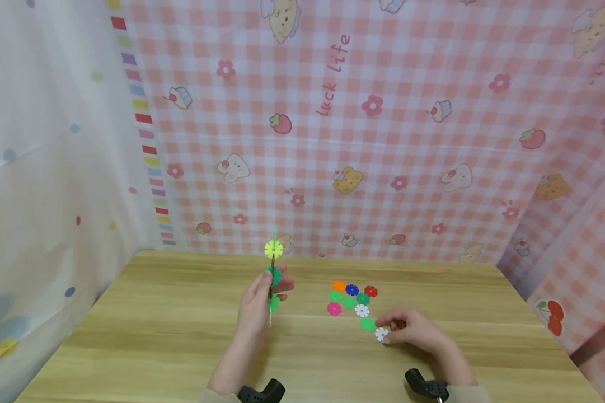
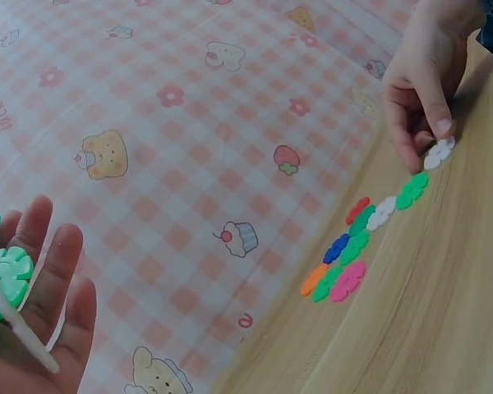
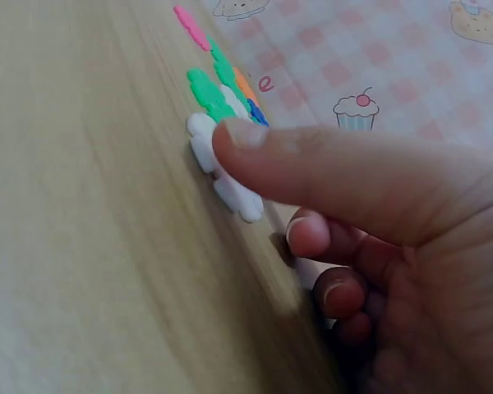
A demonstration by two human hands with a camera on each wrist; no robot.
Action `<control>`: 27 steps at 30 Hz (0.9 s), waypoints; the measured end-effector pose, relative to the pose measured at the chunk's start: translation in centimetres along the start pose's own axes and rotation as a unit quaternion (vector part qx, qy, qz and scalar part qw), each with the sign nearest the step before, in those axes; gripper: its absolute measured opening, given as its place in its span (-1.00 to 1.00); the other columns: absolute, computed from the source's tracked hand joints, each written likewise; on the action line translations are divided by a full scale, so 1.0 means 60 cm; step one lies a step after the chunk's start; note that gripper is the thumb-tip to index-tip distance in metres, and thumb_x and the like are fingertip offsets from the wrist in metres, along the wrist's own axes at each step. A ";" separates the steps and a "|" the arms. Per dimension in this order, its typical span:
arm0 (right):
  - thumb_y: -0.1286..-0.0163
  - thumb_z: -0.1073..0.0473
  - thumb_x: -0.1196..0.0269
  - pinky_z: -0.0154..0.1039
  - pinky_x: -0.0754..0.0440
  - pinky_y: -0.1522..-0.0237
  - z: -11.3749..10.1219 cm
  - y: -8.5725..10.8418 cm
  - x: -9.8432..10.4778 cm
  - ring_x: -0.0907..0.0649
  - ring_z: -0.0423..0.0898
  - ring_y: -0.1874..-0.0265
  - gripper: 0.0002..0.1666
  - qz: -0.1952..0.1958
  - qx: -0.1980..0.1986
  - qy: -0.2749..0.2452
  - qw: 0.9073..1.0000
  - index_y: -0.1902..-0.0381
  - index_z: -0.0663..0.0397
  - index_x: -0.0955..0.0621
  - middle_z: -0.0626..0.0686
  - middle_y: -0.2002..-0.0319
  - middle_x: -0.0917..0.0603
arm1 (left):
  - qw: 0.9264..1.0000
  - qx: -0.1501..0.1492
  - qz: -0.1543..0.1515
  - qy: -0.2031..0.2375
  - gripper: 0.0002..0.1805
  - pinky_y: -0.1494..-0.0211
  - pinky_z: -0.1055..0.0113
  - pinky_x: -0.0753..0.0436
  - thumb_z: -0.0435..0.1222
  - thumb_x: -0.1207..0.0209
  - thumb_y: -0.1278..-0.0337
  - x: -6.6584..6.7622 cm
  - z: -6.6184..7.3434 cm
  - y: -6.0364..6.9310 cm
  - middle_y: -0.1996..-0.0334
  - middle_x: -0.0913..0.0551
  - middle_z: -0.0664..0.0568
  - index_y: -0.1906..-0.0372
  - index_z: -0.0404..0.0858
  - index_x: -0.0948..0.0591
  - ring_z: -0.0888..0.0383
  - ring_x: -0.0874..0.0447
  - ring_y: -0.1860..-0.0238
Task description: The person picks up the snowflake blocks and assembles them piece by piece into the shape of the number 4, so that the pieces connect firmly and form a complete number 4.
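My left hand [image 1: 256, 296] holds an upright string of joined plastic snowflake discs, with a yellow disc [image 1: 273, 249] near its top and green discs [image 2: 10, 275] beside the palm. The thumb lies along the string; the other fingers spread behind it. A white disc seen edge-on [image 2: 23, 324] sticks out at the lower end. Over the table, my right hand [image 1: 415, 330] has its thumb and index finger at a white snowflake disc [image 1: 381, 334]. The thumb [image 3: 267, 160] covers part of that disc, and the index fingertip is hidden in the right wrist view.
Beside the right hand lies a green disc [image 1: 367, 324], then another white disc [image 1: 362, 310]. Several more form a loose cluster, including a pink disc [image 1: 334, 309], an orange disc [image 1: 339, 286] and a red disc [image 1: 370, 291]. A checked cloth [image 1: 302, 140] hangs behind the wooden table [image 1: 156, 324].
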State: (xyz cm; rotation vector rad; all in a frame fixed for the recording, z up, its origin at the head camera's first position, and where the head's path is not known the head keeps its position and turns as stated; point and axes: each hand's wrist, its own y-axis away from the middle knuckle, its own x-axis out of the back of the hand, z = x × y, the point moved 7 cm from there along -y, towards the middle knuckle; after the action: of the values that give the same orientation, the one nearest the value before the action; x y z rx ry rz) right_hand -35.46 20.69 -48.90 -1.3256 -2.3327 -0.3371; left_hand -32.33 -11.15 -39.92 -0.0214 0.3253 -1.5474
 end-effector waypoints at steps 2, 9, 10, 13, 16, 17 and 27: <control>-0.09 0.27 -0.43 -0.38 -0.42 0.32 0.000 -0.001 -0.001 -0.43 -0.19 0.35 -0.66 0.005 0.006 0.003 1.000 0.14 0.26 -0.68 0.04 0.36 -0.49 | 1.000 0.004 0.002 0.010 -0.57 0.04 0.20 -0.58 -0.15 0.16 -0.53 0.000 -0.002 -0.001 0.16 -0.67 -0.17 -0.12 -0.38 -0.53 0.03 -0.64 0.14; -0.05 0.27 -0.43 -0.35 -0.39 0.33 0.000 -0.004 -0.003 -0.41 -0.14 0.35 -0.70 0.015 -0.006 0.022 1.000 0.21 0.20 -0.67 0.04 0.38 -0.47 | 0.999 0.028 0.008 0.028 -0.63 0.07 0.28 -0.55 -0.20 0.09 -0.50 0.002 -0.012 0.000 0.27 -0.65 -0.11 -0.07 -0.39 -0.56 0.09 -0.59 0.29; -0.05 0.28 -0.43 -0.35 -0.39 0.32 0.000 -0.004 -0.003 -0.41 -0.13 0.35 -0.70 0.016 -0.011 0.023 1.000 0.21 0.20 -0.67 0.04 0.38 -0.46 | 0.999 0.030 0.008 0.027 -0.63 0.05 0.28 -0.54 -0.20 0.08 -0.49 0.002 -0.012 0.000 0.27 -0.64 -0.12 -0.06 -0.39 -0.56 0.09 -0.58 0.30; -0.05 0.29 -0.43 -0.34 -0.37 0.32 -0.002 -0.003 -0.004 -0.39 -0.11 0.34 -0.71 0.015 -0.017 0.018 1.000 0.22 0.21 -0.65 0.04 0.38 -0.45 | 0.999 0.032 0.010 0.022 -0.64 0.03 0.26 -0.52 -0.20 0.06 -0.48 0.002 -0.014 -0.001 0.28 -0.64 -0.14 -0.04 -0.40 -0.57 0.10 -0.54 0.33; -0.06 0.31 -0.43 -0.34 -0.36 0.33 -0.004 -0.003 -0.004 -0.39 -0.11 0.34 -0.72 0.015 -0.020 0.009 1.000 0.23 0.22 -0.64 0.03 0.38 -0.44 | 0.999 0.037 0.018 0.022 -0.65 0.09 0.30 -0.52 -0.22 0.06 -0.48 0.003 -0.015 -0.002 0.30 -0.63 -0.13 -0.02 -0.39 -0.59 0.12 -0.51 0.35; -0.07 0.31 -0.42 -0.34 -0.36 0.33 -0.004 -0.003 -0.004 -0.38 -0.11 0.34 -0.72 0.015 -0.021 0.010 1.000 0.23 0.22 -0.64 0.02 0.38 -0.44 | 0.999 0.039 0.020 0.021 -0.66 0.12 0.32 -0.52 -0.22 0.05 -0.48 0.003 -0.016 -0.003 0.31 -0.63 -0.10 -0.01 -0.39 -0.59 0.13 -0.50 0.36; -0.02 0.29 -0.46 -0.35 -0.38 0.34 -0.002 -0.003 -0.005 -0.40 -0.12 0.35 -0.68 0.004 -0.020 0.021 1.000 0.23 0.22 -0.63 0.05 0.38 -0.43 | 0.998 0.054 0.024 -0.006 -0.59 0.31 0.43 -0.43 -0.17 0.08 -0.48 0.001 -0.022 -0.003 0.48 -0.48 0.07 -0.02 -0.41 -0.60 0.21 -0.40 0.41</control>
State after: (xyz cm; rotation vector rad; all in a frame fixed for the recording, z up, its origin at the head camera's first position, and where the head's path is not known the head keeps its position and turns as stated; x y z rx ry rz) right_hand -35.45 20.34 -48.91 -1.3340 -2.2970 -0.4075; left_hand -32.77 -10.96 -41.14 0.0614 0.2299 -1.5143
